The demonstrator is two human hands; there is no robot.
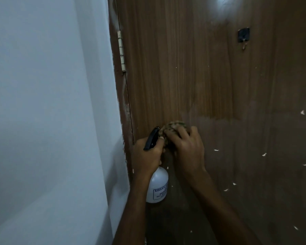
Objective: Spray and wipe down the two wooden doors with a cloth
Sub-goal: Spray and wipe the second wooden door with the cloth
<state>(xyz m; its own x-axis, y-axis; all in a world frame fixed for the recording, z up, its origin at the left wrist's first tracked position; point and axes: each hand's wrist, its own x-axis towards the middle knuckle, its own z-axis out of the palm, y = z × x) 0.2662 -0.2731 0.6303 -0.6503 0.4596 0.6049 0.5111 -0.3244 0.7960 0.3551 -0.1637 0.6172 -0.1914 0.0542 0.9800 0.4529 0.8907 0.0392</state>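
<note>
While the wooden door fills most of the view, its grained face shows a duller, hazy band low down that may be damp, though that cannot be told for sure, and white flecks scatter to the right of the hands. The cloth, a bunched mottled wad, sits pressed against the door well below the hinge and a little to its right. The right hand covers it, fingers curled over the wad and bearing it against the wood. Just left of it, touching or nearly so, the left hand is wrapped round the neck of the spray bottle, whose black trigger head points up toward the cloth and whose white body hangs beneath the fist. The step in hand looks like wiping, or perhaps wetting the cloth at the nozzle; which of the two cannot be told. The next move likely calls for sweeping the cloth across the hazy band with steady pressure while keeping the bottle clear of the stroke. Farther off, a small dark hook is fixed high on the door, right of the hinge, and a pale wall stands left of the hinge. Only one door is in view.
</note>
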